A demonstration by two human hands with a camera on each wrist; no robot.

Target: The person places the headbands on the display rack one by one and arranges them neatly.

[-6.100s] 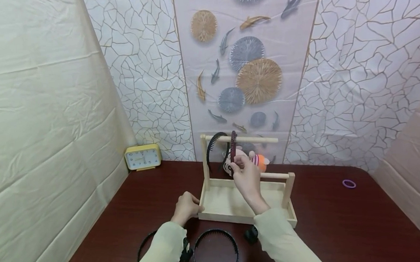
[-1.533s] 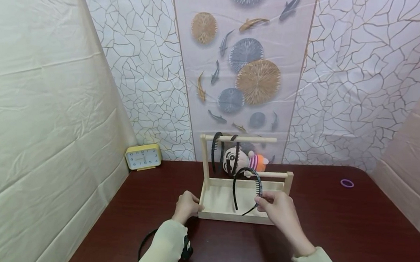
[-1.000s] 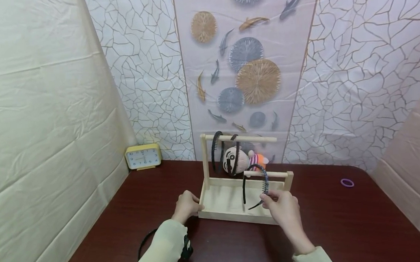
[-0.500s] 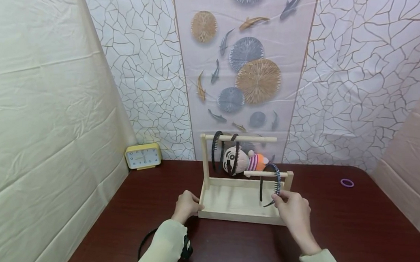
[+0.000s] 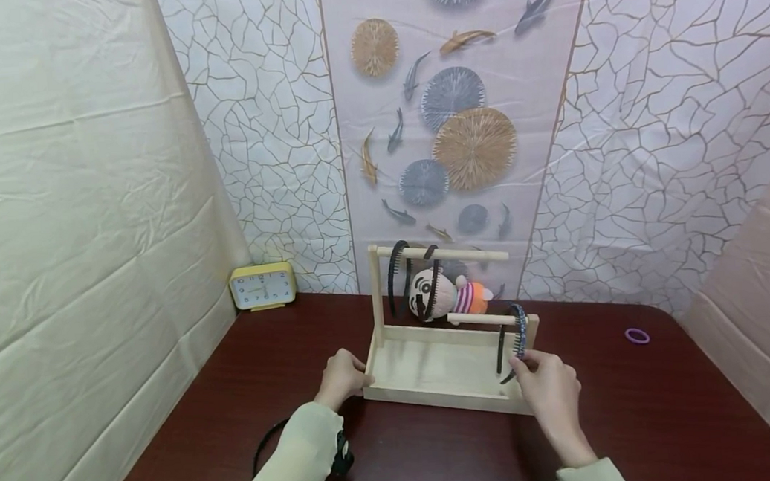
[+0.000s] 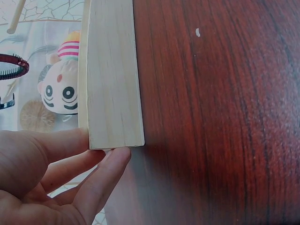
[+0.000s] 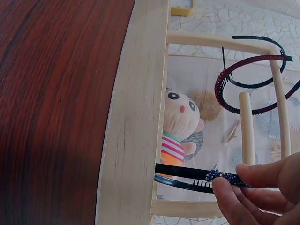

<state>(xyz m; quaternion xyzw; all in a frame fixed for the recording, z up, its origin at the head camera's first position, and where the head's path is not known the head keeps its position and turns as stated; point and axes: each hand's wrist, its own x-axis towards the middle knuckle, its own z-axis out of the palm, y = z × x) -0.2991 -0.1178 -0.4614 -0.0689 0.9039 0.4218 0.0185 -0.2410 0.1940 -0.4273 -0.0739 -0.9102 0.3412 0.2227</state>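
Beaded headband (image 5: 521, 329) shifted right, rack post (image 5: 532, 326) beside it, doll (image 5: 448, 301) behind

On the dark-red wooden bench (image 5: 413, 454) are a yellow rectangular clock (image 5: 262, 287) (white-faced), a striped plush doll (image 5: 447, 301) and a purple ring (image 5: 639, 343).

Dark red table (image 5: 638, 409) with wooden rack (image 5: 436, 398), clock (image 5: 263, 288), doll (image 5: 448, 301), purple ring (image 5: 639, 343), black band (image 5: 263, 443)
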